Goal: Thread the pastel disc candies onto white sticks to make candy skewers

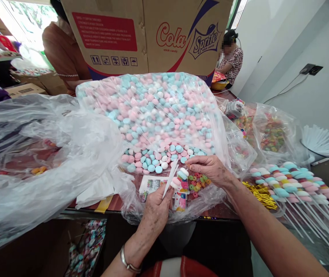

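Note:
My left hand (156, 203) is closed around several white sticks (170, 177). Just beyond its fingers, a short stack of pink, white and blue marshmallow candies (179, 179) appears to be threaded on a stick. My right hand (209, 168) pinches at the top end of this stack; what lies between its fingertips is too small to make out. Loose pink, blue and white candies (158, 168) spill from a big plastic bag (149, 111) behind the hands. Ring-shaped gummy candies (197, 182) lie below my right hand, beside small colourful printed packets (180, 201).
Finished candy sticks (293, 182) are piled at the right, by gold twist ties (259, 195). White sticks (324, 140) fan out behind. Crumpled plastic (51, 169) covers the left side. A cardboard box (149, 36) stands behind; a person (66, 54) and another person (232, 57) sit beyond.

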{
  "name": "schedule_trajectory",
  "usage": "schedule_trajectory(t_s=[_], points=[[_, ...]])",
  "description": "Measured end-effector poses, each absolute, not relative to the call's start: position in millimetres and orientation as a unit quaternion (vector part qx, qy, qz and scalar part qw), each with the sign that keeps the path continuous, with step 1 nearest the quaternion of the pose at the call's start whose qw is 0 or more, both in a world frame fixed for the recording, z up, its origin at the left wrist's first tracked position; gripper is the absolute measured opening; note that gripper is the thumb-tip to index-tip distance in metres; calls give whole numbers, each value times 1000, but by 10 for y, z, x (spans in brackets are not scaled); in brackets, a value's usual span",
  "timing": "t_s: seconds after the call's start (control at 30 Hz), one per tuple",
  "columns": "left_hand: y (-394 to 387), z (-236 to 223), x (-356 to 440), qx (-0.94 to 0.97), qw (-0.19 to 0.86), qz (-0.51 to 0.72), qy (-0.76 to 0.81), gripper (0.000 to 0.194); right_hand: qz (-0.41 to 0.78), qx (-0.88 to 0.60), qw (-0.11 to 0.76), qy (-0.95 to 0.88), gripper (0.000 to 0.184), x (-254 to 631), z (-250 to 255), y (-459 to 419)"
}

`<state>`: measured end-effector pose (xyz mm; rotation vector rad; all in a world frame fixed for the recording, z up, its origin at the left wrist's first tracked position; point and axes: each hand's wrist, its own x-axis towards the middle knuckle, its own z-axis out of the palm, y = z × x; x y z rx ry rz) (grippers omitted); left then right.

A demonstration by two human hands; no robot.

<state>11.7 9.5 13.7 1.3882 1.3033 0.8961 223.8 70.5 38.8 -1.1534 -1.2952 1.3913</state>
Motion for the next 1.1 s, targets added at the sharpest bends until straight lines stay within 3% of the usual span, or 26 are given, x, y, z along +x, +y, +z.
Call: schedule_trajectory(t_s=[0.5,0.63,0.73,0.83,0.9,0.97,1.1], points=[[91,159,143,564,490,382,544,38,530,-438,396,-609,24,2094,182,648],[88,82,118,543,497,403,543,35,538,-442,415,-585,39,2091,330,710],[87,-8,102,464,540,454,536,33,389,-527,410,-634,33,2095,370,867],[92,-63,105,392,570,498,523,35,145,-624,243,-729,19,2043,306,998],[96,-72,113,378,575,512,514,35,36,-636,135,-759,20,1981,232,1019],[98,-69,120,374,575,519,509,33,-21,-619,91,-780,24,1925,165,995],[97,-57,123,367,582,518,508,29,-16,-594,108,-797,23,1865,130,943]])
